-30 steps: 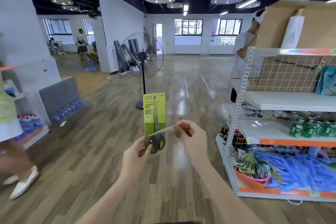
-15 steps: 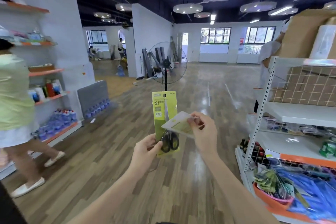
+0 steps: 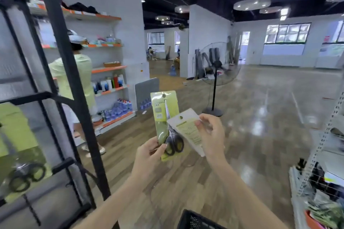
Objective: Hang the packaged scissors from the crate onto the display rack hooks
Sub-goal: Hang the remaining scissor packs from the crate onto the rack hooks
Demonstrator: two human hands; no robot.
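Note:
My left hand point(image 3: 149, 156) pinches the lower end of a green scissors pack point(image 3: 163, 117), held upright with its printed front toward me and black handles at the bottom. My right hand point(image 3: 210, 134) holds a second scissors pack point(image 3: 188, 132) by its edge, tilted, its pale back side facing me. The black display rack point(image 3: 61, 80) stands at the left; a pack of black-handled scissors point(image 3: 24, 174) hangs low on it. A corner of the black crate point(image 3: 193, 219) shows at the bottom edge.
A person in a light green top point(image 3: 78, 74) stands behind the rack at orange-trimmed wall shelves point(image 3: 108, 69). A standing fan point(image 3: 216, 80) is on the wooden floor ahead. A white metal shelf unit point(image 3: 323, 154) with goods lines the right edge.
My view has swung left, bringing the black rack into sight at the left. The pack in my right hand has turned its flat back side more toward me.

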